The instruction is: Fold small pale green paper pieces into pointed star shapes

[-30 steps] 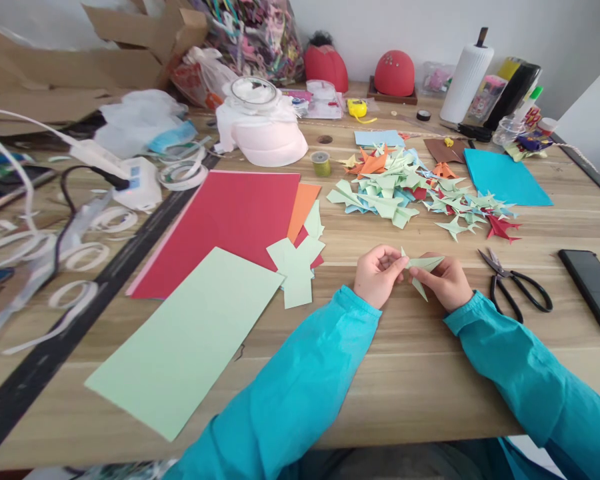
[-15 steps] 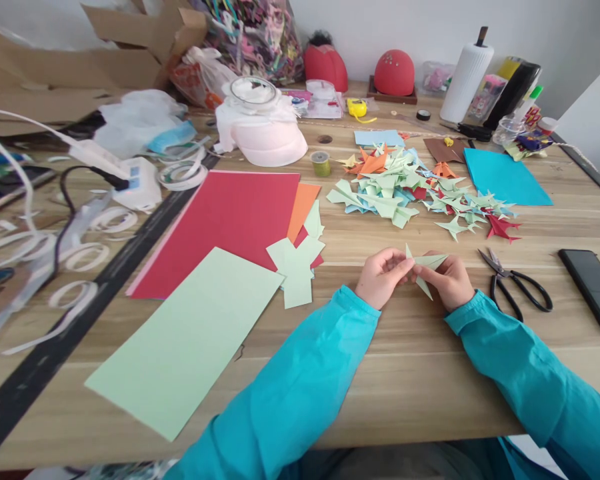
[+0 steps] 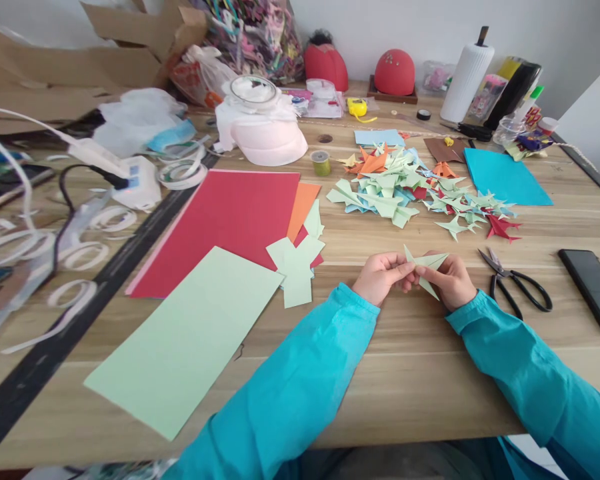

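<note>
A small folded paper piece [image 3: 429,261], pale green with pointed arms, is held between both hands above the table. My left hand [image 3: 384,274] pinches its left side with thumb and fingers. On the other side, my right hand [image 3: 452,281] grips it, the thumb pressed near its middle. Behind the hands lies a pile of folded paper figures [image 3: 390,183], mostly pale green with some orange, blue and red. To the left rest cut pale green paper pieces [image 3: 297,270] and a large pale green sheet [image 3: 185,340].
Scissors [image 3: 505,275] with black handles lie right of my right hand, blades open, and a black phone [image 3: 593,287] beyond them. Red paper [image 3: 230,227] lies at left, turquoise paper [image 3: 505,177] at back right. A thread spool [image 3: 321,163] stands behind. Cables and a power strip [image 3: 137,183] crowd the left.
The folded paper has tilted slightly between my fingers, its lower point shifting a little to the right. Both hands have moved only slightly and still hold it.
</note>
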`<state>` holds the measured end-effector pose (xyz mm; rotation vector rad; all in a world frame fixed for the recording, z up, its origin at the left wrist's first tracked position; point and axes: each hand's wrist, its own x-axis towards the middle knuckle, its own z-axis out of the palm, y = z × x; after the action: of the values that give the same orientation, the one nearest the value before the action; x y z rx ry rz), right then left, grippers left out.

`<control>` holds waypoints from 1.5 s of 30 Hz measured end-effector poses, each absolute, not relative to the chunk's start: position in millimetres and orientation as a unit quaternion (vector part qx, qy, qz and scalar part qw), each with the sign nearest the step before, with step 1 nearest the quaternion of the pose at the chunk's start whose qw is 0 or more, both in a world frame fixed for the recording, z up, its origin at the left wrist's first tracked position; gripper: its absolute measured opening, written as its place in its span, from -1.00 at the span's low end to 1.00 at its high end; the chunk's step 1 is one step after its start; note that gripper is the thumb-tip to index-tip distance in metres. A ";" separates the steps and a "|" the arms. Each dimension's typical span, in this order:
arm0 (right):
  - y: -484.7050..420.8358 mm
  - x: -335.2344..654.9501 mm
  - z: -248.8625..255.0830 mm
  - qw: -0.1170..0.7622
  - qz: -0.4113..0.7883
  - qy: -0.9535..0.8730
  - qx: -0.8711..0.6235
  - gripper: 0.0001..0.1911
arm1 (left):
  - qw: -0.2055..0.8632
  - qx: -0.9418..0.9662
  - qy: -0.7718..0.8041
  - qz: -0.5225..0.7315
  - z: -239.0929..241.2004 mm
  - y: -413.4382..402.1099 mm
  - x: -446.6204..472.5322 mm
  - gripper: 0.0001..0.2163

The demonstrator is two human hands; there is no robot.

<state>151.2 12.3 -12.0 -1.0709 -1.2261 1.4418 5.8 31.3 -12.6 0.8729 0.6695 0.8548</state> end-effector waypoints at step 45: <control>12.6 155.8 -15.7 0.462 0.616 -0.498 -0.399 -0.89 | 0.762 0.398 0.313 0.404 -14.8 29.4 8.2 -0.76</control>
<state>155.8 12.6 -15.7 -0.9812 -1.2242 1.5137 8.2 29.4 -14.8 0.8654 0.6821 0.8795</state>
